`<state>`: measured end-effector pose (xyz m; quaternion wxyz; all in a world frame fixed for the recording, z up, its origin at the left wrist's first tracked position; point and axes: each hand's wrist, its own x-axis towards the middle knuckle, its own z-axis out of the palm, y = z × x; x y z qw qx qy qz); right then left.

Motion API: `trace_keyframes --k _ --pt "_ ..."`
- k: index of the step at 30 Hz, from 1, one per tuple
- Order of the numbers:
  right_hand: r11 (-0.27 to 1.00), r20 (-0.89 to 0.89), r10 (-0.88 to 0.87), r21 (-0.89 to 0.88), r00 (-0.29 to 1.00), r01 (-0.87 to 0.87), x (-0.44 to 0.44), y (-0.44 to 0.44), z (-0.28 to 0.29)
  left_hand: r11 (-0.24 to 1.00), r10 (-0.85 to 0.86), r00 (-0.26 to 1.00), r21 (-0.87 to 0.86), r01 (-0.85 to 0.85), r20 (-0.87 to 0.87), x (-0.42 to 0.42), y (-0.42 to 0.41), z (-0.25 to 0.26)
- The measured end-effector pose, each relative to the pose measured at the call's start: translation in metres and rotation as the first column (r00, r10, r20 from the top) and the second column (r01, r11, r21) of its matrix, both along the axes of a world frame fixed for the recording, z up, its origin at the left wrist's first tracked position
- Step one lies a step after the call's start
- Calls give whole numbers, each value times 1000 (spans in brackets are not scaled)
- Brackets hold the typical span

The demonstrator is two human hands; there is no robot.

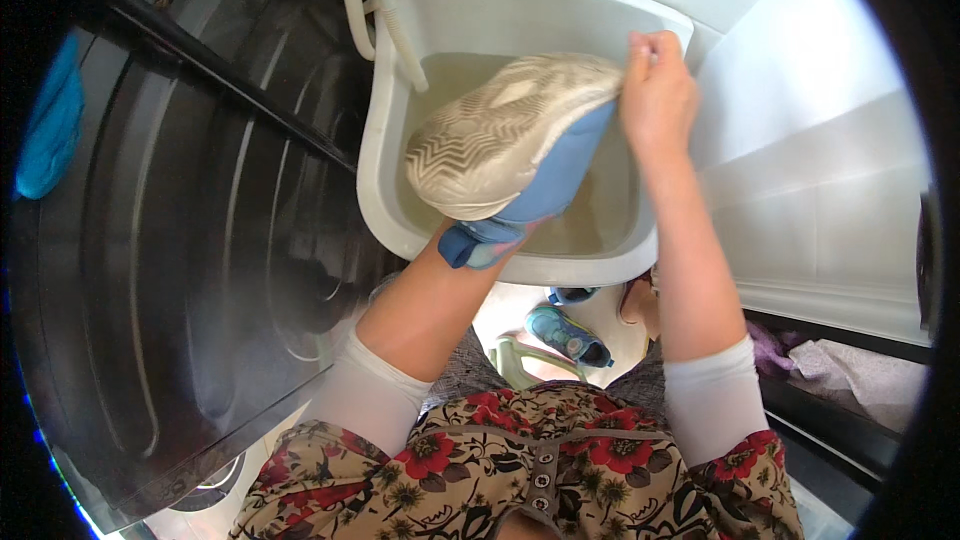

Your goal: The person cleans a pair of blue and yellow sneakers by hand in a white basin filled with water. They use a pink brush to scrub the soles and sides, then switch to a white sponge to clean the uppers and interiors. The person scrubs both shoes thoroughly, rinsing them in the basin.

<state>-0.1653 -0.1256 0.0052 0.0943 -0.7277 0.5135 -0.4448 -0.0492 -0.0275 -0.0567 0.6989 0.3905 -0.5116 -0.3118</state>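
Observation:
A blue shoe (566,157) with a dirty white zigzag-patterned sole is held over a white basin of cloudy water, its sole facing up. My left forearm reaches under and into the shoe, so my left hand is hidden by it; its grip cannot be seen. At the shoe's right end is my right hand (660,94), fingers curled together and slightly blurred; whether they pinch the shoe's edge or something small is unclear. A strap in blue lies across my left wrist. The basin's rim (600,270) curves below the shoe.
A ribbed hose (405,45) hangs into the basin from pipes at its back left. A glossy black panel (210,202) stands at the left, with a blue cloth (54,127). White walls rise at the right. Shoes (566,334) lie on the floor below, and cloths (855,375) at the lower right.

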Motion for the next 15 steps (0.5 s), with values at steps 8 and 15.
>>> trace_keyframes --k 8,15 --pt "998 -154 -15 -67 988 4 8 9 9 1000 -9 1000 5 9 -28 0 3 -2" --pt "894 -95 441 -44 893 -446 61 112 24 1000 -6 997 25 8 -80 17 16 -8"
